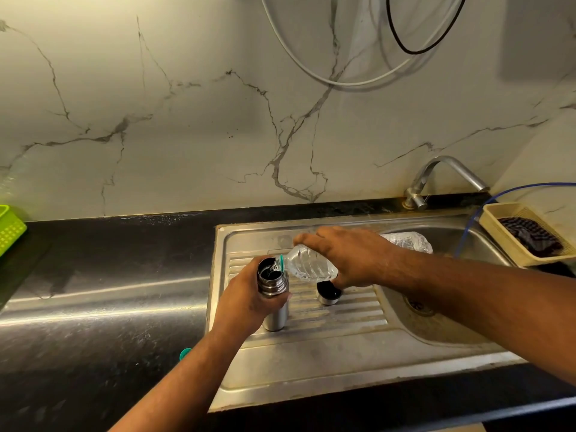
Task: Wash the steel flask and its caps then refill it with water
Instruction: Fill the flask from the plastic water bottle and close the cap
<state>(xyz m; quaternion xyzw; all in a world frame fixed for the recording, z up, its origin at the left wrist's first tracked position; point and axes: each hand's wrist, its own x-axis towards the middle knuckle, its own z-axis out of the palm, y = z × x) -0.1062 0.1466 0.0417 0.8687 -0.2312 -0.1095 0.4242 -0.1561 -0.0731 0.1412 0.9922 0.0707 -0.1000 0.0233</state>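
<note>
The steel flask [274, 294] stands upright and uncapped on the ribbed draining board of the sink [343, 347]. My left hand [246, 300] grips its body just below the threaded neck. My right hand [346, 257] holds a clear plastic water bottle [307, 265] tipped on its side, its green-ringed mouth over the flask's opening, and water runs in. A steel cap [328, 294] with a dark inside sits open side up on the draining board, right of the flask, under my right hand. A small green bottle cap [185, 353] lies on the counter by my left forearm.
The tap [448, 174] stands at the back of the sink basin [436, 325], its spout turned right. A beige basket [498, 235] with a dark cloth sits at the right edge, with a blue hose beside it. A green basket [9, 229] is at far left on the dark counter.
</note>
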